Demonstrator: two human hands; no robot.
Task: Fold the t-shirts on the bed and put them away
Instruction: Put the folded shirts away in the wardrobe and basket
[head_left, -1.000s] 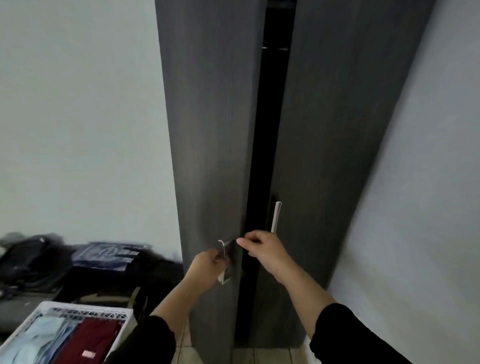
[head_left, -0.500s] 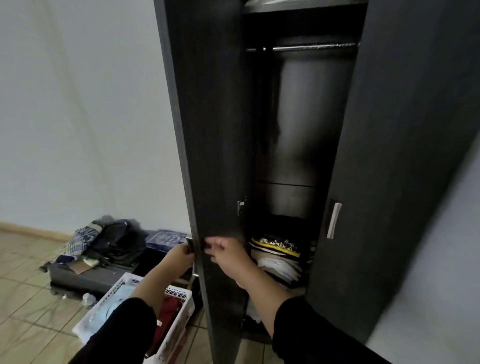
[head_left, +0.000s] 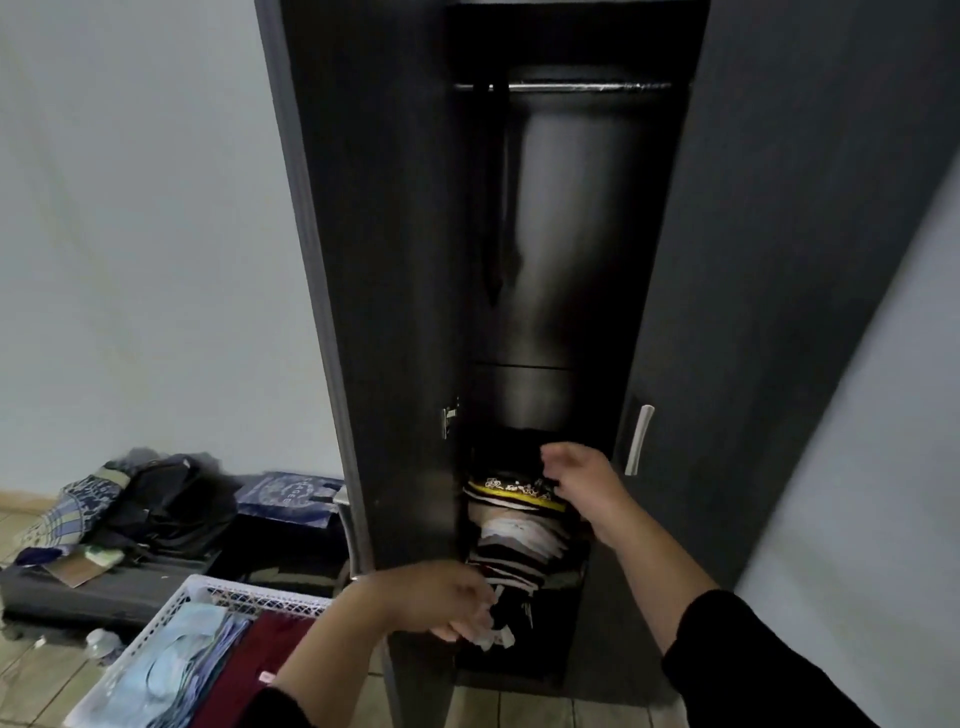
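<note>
The dark wardrobe stands open, with its left door (head_left: 395, 312) swung toward me. A stack of folded clothes (head_left: 519, 530) fills the bottom of it. My left hand (head_left: 441, 603) reaches in low, fingers touching the lower edge of the stack. My right hand (head_left: 576, 478) hovers by the top of the stack, fingers loosely curled and holding nothing. At the lower left a white basket (head_left: 249, 597) holds a folded light blue t-shirt (head_left: 166, 670) and a dark red one (head_left: 249, 665).
The right wardrobe door (head_left: 753, 260) stands ajar with a silver handle (head_left: 638, 439). A bare hanging rail (head_left: 571, 85) crosses the top. On the tiled floor to the left lie a black bag (head_left: 166, 499), a blue bag (head_left: 291, 493) and a dark case (head_left: 104, 587).
The wardrobe doors went from nearly closed to wide open. Both hands let go of the left door and moved into the wardrobe toward the stack of clothes.
</note>
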